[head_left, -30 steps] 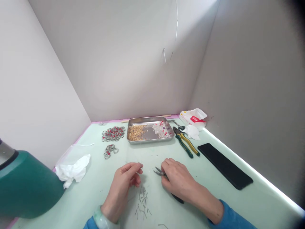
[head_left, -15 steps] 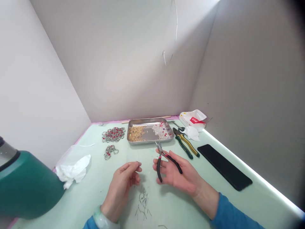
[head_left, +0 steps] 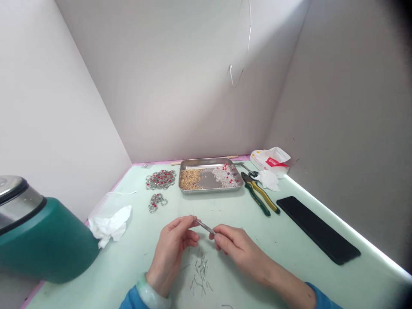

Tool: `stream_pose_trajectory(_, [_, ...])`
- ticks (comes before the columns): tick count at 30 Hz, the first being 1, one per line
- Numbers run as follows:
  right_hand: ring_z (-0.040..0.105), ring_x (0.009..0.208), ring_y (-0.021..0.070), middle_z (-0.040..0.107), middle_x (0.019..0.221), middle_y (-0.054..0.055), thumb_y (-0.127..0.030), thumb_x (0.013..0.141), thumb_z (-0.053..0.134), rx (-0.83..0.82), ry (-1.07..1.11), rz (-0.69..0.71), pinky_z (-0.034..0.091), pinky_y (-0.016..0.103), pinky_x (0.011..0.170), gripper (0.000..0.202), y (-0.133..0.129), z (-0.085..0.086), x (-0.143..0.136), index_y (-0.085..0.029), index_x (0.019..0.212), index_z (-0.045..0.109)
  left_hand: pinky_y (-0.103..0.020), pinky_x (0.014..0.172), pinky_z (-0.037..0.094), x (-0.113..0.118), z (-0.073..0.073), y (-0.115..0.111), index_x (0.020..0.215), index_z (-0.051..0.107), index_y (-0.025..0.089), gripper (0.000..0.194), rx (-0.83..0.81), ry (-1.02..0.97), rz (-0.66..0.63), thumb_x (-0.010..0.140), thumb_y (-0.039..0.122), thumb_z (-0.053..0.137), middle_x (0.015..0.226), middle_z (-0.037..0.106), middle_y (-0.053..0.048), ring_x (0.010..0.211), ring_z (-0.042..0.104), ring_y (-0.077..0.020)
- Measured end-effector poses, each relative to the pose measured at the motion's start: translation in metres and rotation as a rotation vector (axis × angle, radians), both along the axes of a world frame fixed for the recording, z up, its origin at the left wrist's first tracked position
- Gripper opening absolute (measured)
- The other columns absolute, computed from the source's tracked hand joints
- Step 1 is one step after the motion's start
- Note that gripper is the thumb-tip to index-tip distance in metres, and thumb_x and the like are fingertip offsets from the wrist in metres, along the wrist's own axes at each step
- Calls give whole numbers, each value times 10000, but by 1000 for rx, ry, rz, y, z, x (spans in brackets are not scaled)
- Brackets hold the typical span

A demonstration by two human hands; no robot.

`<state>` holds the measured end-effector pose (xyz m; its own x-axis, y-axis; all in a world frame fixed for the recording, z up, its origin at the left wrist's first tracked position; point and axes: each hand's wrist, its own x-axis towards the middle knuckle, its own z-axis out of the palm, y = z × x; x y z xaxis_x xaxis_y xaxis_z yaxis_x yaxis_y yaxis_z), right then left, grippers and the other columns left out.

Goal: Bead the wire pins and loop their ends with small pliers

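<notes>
My left hand (head_left: 177,244) is closed in a pinch on a thin wire that is barely visible above the fingertips. My right hand (head_left: 240,246) is wrapped round the small pliers (head_left: 206,226), whose handles are hidden in the palm. The metal jaws of the pliers point left and meet my left fingertips. Below and between both hands, several short wire pieces (head_left: 201,270) lie on the green mat. Beyond the hands is a metal tray (head_left: 209,190) with gold beads (head_left: 191,178) at its left and clear and red beads (head_left: 226,175) at its right.
Two piles of ringed red beads (head_left: 161,179) lie left of the tray. A green bottle (head_left: 54,240) and a crumpled tissue (head_left: 111,225) are at left. At right are green-yellow pliers (head_left: 262,195), a black flat case (head_left: 317,227) and a tissue pack (head_left: 270,161).
My right hand has turned palm down and closed round the small pliers, bringing their jaws to my left fingertips. The whole view has shifted slightly, with things appearing further right.
</notes>
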<state>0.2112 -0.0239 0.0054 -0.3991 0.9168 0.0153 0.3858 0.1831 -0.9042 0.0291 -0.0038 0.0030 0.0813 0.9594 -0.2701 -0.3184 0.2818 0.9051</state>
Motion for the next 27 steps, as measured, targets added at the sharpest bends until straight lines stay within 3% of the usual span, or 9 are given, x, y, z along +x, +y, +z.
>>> stream_pose_trajectory(8, [482, 690, 132, 533, 725, -16, -293, 928, 366, 77, -78, -18, 328, 250, 627, 239, -1, 0, -3, -187, 779, 520, -207, 478, 455, 0, -1, 1, 800, 674, 102, 203, -29, -60, -31, 750, 296, 643, 825, 649, -69, 509, 548, -83])
stream_pose_trajectory(12, [489, 699, 134, 542, 755, -11, -289, 934, 350, 150, -162, -40, 343, 254, 640, 231, -2, -2, -3, -194, 817, 525, -216, 478, 446, 0, -1, 1, 792, 664, 97, 211, -26, 22, -14, 741, 301, 644, 812, 648, -74, 510, 546, -92])
stream_pose_trajectory(16, [495, 788, 180, 556, 846, 32, -251, 908, 378, 335, -418, -161, 353, 302, 697, 170, 1, -11, -1, -192, 900, 537, -231, 483, 434, 0, 1, 0, 765, 648, 93, 243, -9, 133, 28, 723, 332, 653, 807, 643, -85, 504, 535, -97])
stream_pose_trajectory(21, [472, 810, 230, 545, 832, 74, -198, 841, 446, 484, -752, -282, 341, 365, 711, 112, 8, -26, 2, -175, 802, 549, -230, 480, 406, 1, 1, 0, 711, 633, 108, 253, -2, 162, 12, 716, 360, 654, 776, 614, -58, 487, 504, -84])
stream_pose_trajectory(24, [472, 848, 239, 552, 873, 84, -162, 818, 470, 518, -754, -302, 340, 391, 750, 91, 10, -27, 2, -170, 806, 560, -223, 476, 384, 3, 0, -1, 674, 625, 114, 253, 10, 160, -15, 716, 361, 653, 712, 586, -33, 476, 477, -77])
stream_pose_trajectory(27, [471, 930, 239, 560, 945, 76, -164, 833, 478, 540, -577, -320, 327, 413, 834, 99, 8, -22, 0, -179, 860, 572, -213, 474, 355, 7, -2, -5, 659, 627, 117, 253, 37, 173, -41, 723, 361, 649, 620, 542, -4, 462, 441, -70])
